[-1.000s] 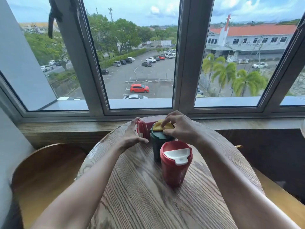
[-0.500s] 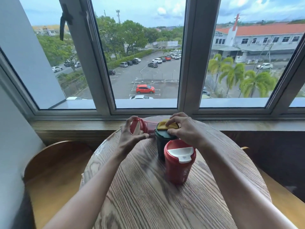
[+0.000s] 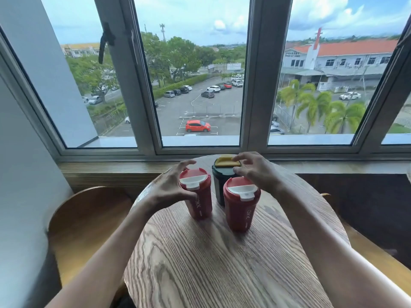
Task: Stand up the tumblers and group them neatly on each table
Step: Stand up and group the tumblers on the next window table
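Note:
Three tumblers stand upright, close together, on the round wooden table. A red tumbler with a white lid flap is at the left, and my left hand wraps its side, thumb in front and fingers behind the lid. A second red tumbler stands at the right front. Behind them is a dark green tumbler with a yellow lid flap. My right hand hovers over the green tumbler's right edge with fingers spread, just off the lid.
A wooden chair curves round the table's left side and another chair's edge shows at the right. A wooden sill and a large window stand straight beyond the table. A white wall is at the far left.
My left hand has tipped the lying red tumbler upright and set it to the left of the green one. My right hand has lifted its fingers off the green tumbler's lid.

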`<act>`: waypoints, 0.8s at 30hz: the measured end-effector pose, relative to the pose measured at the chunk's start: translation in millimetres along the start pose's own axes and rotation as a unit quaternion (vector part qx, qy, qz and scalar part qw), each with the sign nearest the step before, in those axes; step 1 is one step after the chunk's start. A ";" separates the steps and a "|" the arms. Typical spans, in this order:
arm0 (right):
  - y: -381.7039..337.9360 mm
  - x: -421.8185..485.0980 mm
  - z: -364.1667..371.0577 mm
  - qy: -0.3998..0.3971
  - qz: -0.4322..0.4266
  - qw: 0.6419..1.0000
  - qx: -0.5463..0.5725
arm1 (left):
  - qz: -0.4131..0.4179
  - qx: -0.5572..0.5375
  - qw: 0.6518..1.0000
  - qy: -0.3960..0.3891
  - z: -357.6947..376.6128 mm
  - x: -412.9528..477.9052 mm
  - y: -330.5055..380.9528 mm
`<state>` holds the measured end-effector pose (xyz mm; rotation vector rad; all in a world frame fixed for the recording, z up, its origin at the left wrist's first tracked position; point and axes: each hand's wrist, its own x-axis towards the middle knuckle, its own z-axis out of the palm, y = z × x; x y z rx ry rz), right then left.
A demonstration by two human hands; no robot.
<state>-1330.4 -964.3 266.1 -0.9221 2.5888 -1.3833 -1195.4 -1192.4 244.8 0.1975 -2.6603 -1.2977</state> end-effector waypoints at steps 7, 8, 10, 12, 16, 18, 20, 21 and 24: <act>15.2 -62.8 -9.4 0.034 0.019 0.987 0.157 | 0.056 -0.041 0.996 -0.049 12.4 -12.1 10.8; 19.2 -71.7 -7.0 0.034 0.020 0.985 0.168 | 0.062 -0.052 0.996 -0.046 14.6 -13.7 10.2; 30.6 -86.7 1.0 0.012 0.034 0.981 0.193 | 0.060 -0.084 0.994 -0.034 20.1 -17.8 7.5; 41.1 -96.6 10.7 -0.022 0.059 0.975 0.212 | 0.050 -0.120 0.991 -0.020 25.2 -21.5 -1.0; 52.2 -102.4 33.0 -0.048 0.084 0.967 0.235 | 0.035 -0.163 0.986 0.003 43.8 -29.2 -21.4; 51.9 -102.0 41.9 -0.050 0.093 0.962 0.253 | 0.004 -0.173 0.984 0.029 59.0 -33.3 -27.4; 58.4 -100.4 50.5 -0.038 0.086 0.964 0.247 | -0.008 -0.177 0.982 0.064 73.7 -35.2 -32.1; 59.8 -101.0 53.6 -0.025 0.085 0.967 0.238 | -0.019 -0.175 0.981 0.079 77.1 -37.0 -31.4; 57.0 -102.8 58.0 0.028 0.077 0.969 0.233 | -0.025 -0.180 0.977 0.111 82.9 -32.6 -36.8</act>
